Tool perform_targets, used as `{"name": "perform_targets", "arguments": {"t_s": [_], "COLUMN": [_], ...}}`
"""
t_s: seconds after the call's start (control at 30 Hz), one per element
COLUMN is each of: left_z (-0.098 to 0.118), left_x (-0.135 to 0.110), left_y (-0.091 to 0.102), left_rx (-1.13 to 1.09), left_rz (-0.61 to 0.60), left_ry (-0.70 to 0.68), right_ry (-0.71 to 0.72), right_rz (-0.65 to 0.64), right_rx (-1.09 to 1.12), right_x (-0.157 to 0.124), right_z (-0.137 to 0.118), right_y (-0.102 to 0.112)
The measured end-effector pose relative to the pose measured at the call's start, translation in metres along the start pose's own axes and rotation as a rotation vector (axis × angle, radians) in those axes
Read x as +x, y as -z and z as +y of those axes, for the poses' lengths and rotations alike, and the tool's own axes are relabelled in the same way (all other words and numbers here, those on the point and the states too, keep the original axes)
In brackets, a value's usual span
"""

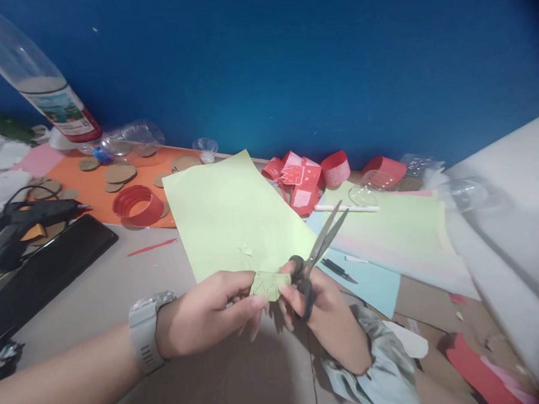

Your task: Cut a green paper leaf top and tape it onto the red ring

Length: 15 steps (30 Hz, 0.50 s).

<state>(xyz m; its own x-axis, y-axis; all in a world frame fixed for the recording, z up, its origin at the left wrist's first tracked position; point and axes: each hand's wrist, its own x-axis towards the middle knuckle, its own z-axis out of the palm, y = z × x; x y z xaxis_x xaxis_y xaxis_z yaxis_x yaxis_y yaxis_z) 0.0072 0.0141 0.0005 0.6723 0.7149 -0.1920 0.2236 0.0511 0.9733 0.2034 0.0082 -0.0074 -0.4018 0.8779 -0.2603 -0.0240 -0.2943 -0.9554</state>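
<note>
A small green paper piece with drawn pencil lines is pinched between my two hands at the near edge of a large light green sheet. My left hand, with a grey watch on the wrist, grips its left end between thumb and fingers. At its right end are the thumb and fingertips of my right hand. That hand also carries scissors with black handles hooked on the fingers; the blades point up and away, slightly apart. A tiny paper scrap lies on the sheet.
Left are a black phone, a glue gun, a red ring and cardboard discs on orange paper. Red paper pieces stand along the blue wall. A craft knife lies on blue paper at right, near stacked sheets.
</note>
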Motion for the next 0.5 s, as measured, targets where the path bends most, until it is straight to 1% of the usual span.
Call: {"name": "perform_targets", "arguments": {"t_s": [0.1,0.17,0.2,0.23,0.3,0.37,0.4,0.43,0.47,0.5], "left_z": [-0.0025,-0.0040,-0.0043,-0.0044,-0.0044,-0.0045,-0.0047,-0.0050,-0.0053,-0.0056], "left_x": [0.0002,-0.0010,-0.0020,-0.0031,-0.0055,-0.0075,-0.0081,-0.0086,-0.0089,-0.0090], "left_y": [-0.0015,-0.0021,-0.0022,-0.0022,-0.0020,-0.0017,-0.0015,-0.0013,-0.0011,-0.0009], "left_rx": [-0.064,-0.095,-0.091,-0.072,-0.012,0.032,0.042,0.042,0.037,0.032], "left_rz": [0.033,0.082,0.120,0.176,0.371,0.603,0.697,0.759,0.781,0.773], "left_ry": [0.013,-0.005,-0.024,-0.049,-0.105,-0.150,-0.166,-0.179,-0.187,-0.198], "right_ry": [-0.018,-0.012,-0.004,0.000,-0.027,-0.119,-0.172,-0.210,-0.227,-0.226], "right_rz": [-0.016,-0.052,-0.092,-0.143,-0.247,-0.327,-0.357,-0.369,-0.363,-0.346], "right_rx": [0.023,0.106,0.163,0.223,0.321,0.333,0.316,0.286,0.237,0.171], "right_x": [-0.0004,-0.0015,-0.0022,-0.0028,-0.0041,-0.0055,-0.0062,-0.0070,-0.0078,-0.0087], "right_z": [-0.0001,0.0022,0.0035,0.0046,0.0051,0.0029,0.0011,-0.0008,-0.0026,-0.0042], "right_y": [0.0006,0.0019,0.0025,0.0029,0.0029,0.0020,0.0014,0.0009,0.0005,0.0002]}}
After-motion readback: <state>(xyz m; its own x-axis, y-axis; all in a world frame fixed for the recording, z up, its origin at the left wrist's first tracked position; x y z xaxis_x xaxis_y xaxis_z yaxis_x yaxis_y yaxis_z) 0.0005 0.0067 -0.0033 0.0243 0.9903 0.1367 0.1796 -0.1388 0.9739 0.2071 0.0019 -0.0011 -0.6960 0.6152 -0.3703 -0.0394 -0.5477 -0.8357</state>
